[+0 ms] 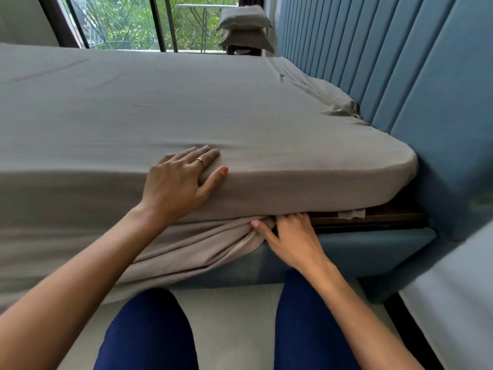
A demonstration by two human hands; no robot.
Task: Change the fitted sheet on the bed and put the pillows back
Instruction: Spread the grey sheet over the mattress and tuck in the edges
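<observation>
A wide mattress [320, 182] fills the view, wrapped in a taupe fitted sheet [133, 102] that lies mostly smooth across the top, with a few shallow creases on the left. Behind it, a window [120, 22] with dark bars looks out on green foliage. To the right of the window, two pillows [244, 28] in matching grey-taupe cases are stacked on a small piece of furniture beyond the far side of the bed. A blue padded headboard [373, 62] with vertical channels runs along the right, and the sheet is bunched and rumpled where it meets it. The left hand [181, 180] lies flat on the near top edge of the mattress, fingers straight and close together on the sheet, thumb down over the side; a ring [201, 161] sits on one finger. Below it, loose sheet hangs in folds over the blue bed base [360, 249]. The right hand [290, 236] is at the underside of the mattress near its rounded corner, fingers curled into the gathered edge of the sheet and partly hidden under the mattress, thumb against the folds. A strip of dark frame shows in the gap right of that hand. The person's legs in dark blue trousers [149, 329] stand over a pale floor [234, 316].
</observation>
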